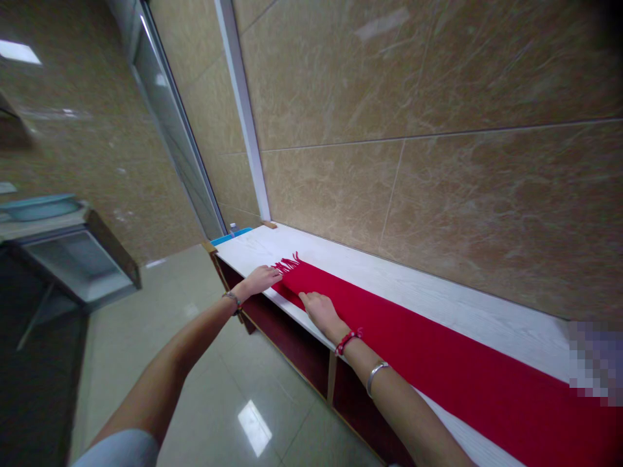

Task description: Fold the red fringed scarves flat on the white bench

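Note:
A long red scarf (413,331) with a fringe at its far end lies stretched along a white bench top (350,256). At the fringed end, my left hand (261,280) has its fingers closed on the near corner of the scarf; the fingertips are partly hidden. My right hand (321,311) is a little closer to me, its curled fingers gripping the scarf's near edge, where the cloth bunches slightly between both hands. The scarf runs on past my right forearm and out of view at the lower right.
Open dark-red compartments (302,344) lie under the bench top. A tiled wall (438,181) borders its back edge. At the far end are a blue tray (233,236) and a small bottle. To the left, a light-blue basin (41,206) stands on a counter above the tiled floor (209,376).

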`<state>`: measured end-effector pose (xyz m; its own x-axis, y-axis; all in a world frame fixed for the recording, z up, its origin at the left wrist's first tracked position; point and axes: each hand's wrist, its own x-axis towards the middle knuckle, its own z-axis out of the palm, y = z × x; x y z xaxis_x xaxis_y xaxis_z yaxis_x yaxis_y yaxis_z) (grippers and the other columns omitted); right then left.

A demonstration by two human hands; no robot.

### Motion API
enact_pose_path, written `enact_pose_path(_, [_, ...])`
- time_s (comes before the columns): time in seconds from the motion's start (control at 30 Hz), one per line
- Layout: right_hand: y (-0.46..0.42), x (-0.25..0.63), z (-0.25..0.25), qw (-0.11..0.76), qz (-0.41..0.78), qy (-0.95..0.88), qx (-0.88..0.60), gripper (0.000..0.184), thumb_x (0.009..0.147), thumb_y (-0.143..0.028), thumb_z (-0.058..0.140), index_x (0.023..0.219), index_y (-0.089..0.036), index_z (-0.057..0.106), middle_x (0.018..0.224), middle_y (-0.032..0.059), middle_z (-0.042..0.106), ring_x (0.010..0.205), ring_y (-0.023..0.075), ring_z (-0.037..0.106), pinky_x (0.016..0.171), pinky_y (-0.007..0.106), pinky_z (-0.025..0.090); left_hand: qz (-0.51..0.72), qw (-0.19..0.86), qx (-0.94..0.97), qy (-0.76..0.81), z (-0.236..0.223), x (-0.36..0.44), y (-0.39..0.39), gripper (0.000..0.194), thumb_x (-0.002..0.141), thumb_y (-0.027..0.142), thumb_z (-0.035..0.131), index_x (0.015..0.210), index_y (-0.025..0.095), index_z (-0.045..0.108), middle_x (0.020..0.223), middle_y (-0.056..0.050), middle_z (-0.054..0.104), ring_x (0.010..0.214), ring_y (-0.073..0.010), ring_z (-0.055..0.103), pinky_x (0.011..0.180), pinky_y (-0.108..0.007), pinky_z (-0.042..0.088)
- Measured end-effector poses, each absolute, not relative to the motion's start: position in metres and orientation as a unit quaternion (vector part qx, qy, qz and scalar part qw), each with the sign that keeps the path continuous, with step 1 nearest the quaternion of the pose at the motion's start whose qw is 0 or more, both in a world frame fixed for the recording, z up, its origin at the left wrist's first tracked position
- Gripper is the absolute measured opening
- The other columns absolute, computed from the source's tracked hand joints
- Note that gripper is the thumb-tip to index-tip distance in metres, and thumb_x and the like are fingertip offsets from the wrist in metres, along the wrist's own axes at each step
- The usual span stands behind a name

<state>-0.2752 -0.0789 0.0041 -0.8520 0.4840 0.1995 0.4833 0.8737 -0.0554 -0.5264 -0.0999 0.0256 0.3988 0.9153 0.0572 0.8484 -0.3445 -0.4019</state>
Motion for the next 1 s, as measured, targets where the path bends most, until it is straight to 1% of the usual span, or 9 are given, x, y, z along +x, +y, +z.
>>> enact_pose_path(0.13, [-0.081,-0.270,-0.001,0.106,0.007,-0.971,-0.213,0.024,0.087,-0.013,0.038,0.104,-0.015,0.055,0.095,0.0100,0.063,0.091,0.0198,0.056,0.078,0.028,0.041,0.092,0.238,-0.817,-0.517,0.011,-0.528,-0.114,0.018,0.085,0.012,0.044,0.095,0.016,0.058,0.089,-0.009,0.061,0.083,-0.0184,0.055,0.074,-0.031,0.042])
enact_pose_path(0.3, [-0.077,-0.263,-0.010,0.108,0.021,-0.978,-0.175,0.023,0.088,-0.016,0.040,0.094,-0.015,0.062,0.096,0.0086,0.064,0.094,0.0183,0.054,0.083,0.027,0.040,0.100,0.232,-0.813,-0.524,-0.003,-0.526,-0.119,0.017,0.083,0.009,0.046,0.092,0.015,0.060,0.087,-0.009,0.061,0.082,-0.0187,0.056,0.074,-0.031,0.042])
enact_pose_path(0.47, [-0.069,-0.253,-0.023,0.179,0.104,-0.970,-0.130,0.030,0.090,-0.020,0.036,0.101,-0.015,0.063,0.105,0.0086,0.063,0.101,0.0154,0.053,0.089,0.027,0.038,0.104,0.207,-0.824,-0.516,0.011,-0.525,-0.114,0.020,0.081,0.008,0.048,0.090,0.018,0.062,0.089,-0.006,0.063,0.087,-0.0162,0.057,0.078,-0.028,0.043])
enact_pose_path(0.57, [-0.068,-0.249,-0.027,0.208,0.131,-0.962,-0.117,0.034,0.091,-0.024,0.034,0.113,-0.014,0.058,0.117,0.0089,0.059,0.112,0.0155,0.048,0.098,0.030,0.033,0.085,0.206,-0.817,-0.532,0.012,-0.509,-0.103,0.027,0.081,0.006,0.044,0.098,0.017,0.062,0.102,-0.008,0.062,0.097,-0.0171,0.056,0.085,-0.029,0.042])
enact_pose_path(0.67, [-0.068,-0.243,-0.024,0.201,0.118,-0.958,-0.168,0.040,0.092,-0.030,0.033,0.125,-0.013,0.048,0.130,0.0104,0.049,0.124,0.0178,0.036,0.105,0.038,0.023,-0.004,0.177,-0.811,-0.557,-0.003,-0.478,-0.086,0.036,0.085,0.010,0.037,0.118,0.014,0.052,0.125,-0.011,0.051,0.116,-0.0182,0.046,0.096,-0.032,0.036])
enact_pose_path(0.73, [-0.066,-0.232,-0.019,0.193,0.098,-0.946,-0.242,0.046,0.091,-0.035,0.032,0.130,-0.012,0.041,0.136,0.0123,0.040,0.129,0.0206,0.028,0.106,0.044,0.017,-0.053,0.130,-0.809,-0.571,-0.018,-0.458,-0.077,0.040,0.089,0.019,0.034,0.128,0.015,0.043,0.136,-0.011,0.039,0.126,-0.0196,0.034,0.102,-0.036,0.031])
enact_pose_path(0.8, [-0.063,-0.214,-0.016,0.170,0.086,-0.929,-0.316,0.052,0.091,-0.041,0.031,0.133,-0.012,0.036,0.140,0.0134,0.033,0.131,0.0249,0.021,0.105,0.051,0.013,-0.049,0.085,-0.800,-0.592,-0.030,-0.445,-0.071,0.044,0.091,0.029,0.031,0.133,0.018,0.037,0.141,-0.009,0.032,0.130,-0.0216,0.027,0.103,-0.041,0.028])
enact_pose_path(0.87, [-0.060,-0.190,-0.016,0.128,0.096,-0.915,-0.369,0.056,0.090,-0.047,0.029,0.135,-0.014,0.033,0.142,0.0126,0.029,0.132,0.0286,0.018,0.103,0.057,0.011,-0.022,0.059,-0.789,-0.611,-0.038,-0.440,-0.068,0.046,0.091,0.033,0.028,0.135,0.021,0.034,0.143,-0.008,0.029,0.130,-0.0235,0.026,0.102,-0.045,0.027])
enact_pose_path(1.0, [-0.060,-0.124,-0.020,0.075,0.102,-0.900,-0.417,0.056,0.090,-0.048,0.025,0.138,-0.020,0.028,0.145,0.0074,0.024,0.132,0.0284,0.017,0.102,0.058,0.013,0.025,0.063,-0.783,-0.618,-0.040,-0.447,-0.062,0.047,0.090,0.031,0.025,0.137,0.023,0.031,0.144,-0.006,0.025,0.131,-0.0225,0.024,0.102,-0.042,0.026])
